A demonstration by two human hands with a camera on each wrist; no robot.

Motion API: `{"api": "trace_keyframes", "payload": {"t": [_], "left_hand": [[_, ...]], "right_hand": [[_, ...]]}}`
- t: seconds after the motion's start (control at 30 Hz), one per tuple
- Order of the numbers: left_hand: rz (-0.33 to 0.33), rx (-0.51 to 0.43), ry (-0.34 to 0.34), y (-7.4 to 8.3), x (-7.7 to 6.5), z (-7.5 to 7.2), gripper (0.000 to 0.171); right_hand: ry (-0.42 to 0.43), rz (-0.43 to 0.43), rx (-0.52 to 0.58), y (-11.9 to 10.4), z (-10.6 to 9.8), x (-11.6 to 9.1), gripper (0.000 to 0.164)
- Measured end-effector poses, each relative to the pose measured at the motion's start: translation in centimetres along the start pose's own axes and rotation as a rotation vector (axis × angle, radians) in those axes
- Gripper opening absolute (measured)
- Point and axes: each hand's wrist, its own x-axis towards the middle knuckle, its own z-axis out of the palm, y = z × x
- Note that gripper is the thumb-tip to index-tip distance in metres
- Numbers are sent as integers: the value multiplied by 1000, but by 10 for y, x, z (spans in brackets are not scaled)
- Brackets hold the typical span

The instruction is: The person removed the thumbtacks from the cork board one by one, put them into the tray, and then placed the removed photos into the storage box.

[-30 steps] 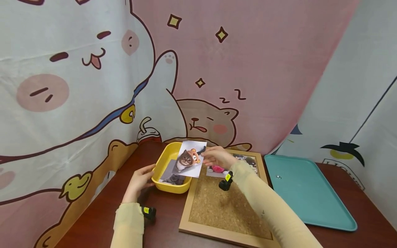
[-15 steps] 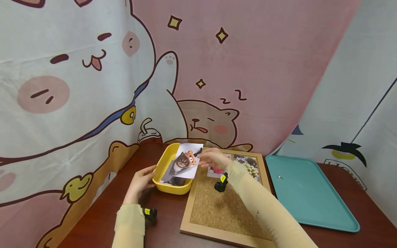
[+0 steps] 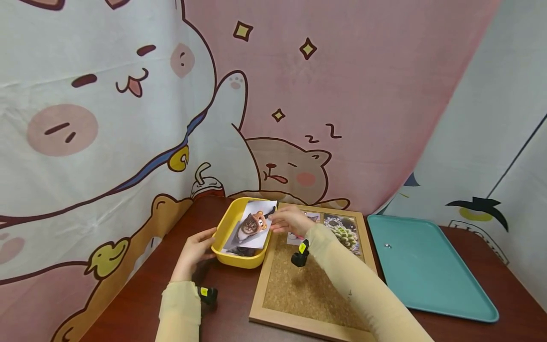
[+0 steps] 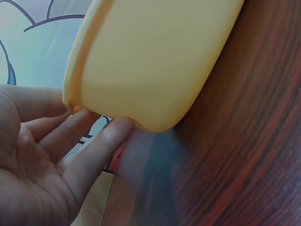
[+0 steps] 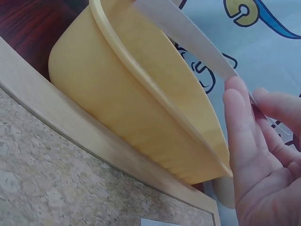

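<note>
In the head view my right hand [image 3: 292, 221] pinches the right edge of a cat photo [image 3: 253, 225] with thumb and fingers. The photo shows a cat in a bear hat and sits tilted over the yellow plastic basin [image 3: 226, 230]. The right wrist view shows this photo [image 5: 193, 40] nearly edge-on above the basin's rim. Beneath it, another photo [image 3: 241, 251] lies in the basin, mostly covered. My left hand [image 3: 193, 251] touches the basin's left side with nearly straight fingers; in the left wrist view, fingertips [image 4: 120, 127] rest against the basin's wall [image 4: 141, 61].
A wood-framed corkboard [image 3: 307, 294] lies right of the basin. On its far part are a succulent photo [image 3: 344, 235] and a pink-patterned photo [image 3: 295, 237], partly behind my right hand. A teal tray [image 3: 431, 270] with small shiny items [image 3: 387, 245] lies farther right.
My right hand has moved left and slightly down, lowering the cat photo into the basin's opening. My left hand has stayed at the basin's side.
</note>
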Motion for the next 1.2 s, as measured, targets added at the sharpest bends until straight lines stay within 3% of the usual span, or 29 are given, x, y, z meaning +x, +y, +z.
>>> {"api": "trace_keyframes", "payload": {"t": [0.63,1.2], "left_hand": [[-6,3,6,0,0,0,41],[-3,-14,16,3,-3,2,40]], "right_hand": [[37,15,-23,4,17,2,20],[78,4,-71,8,32,10,22]]}}
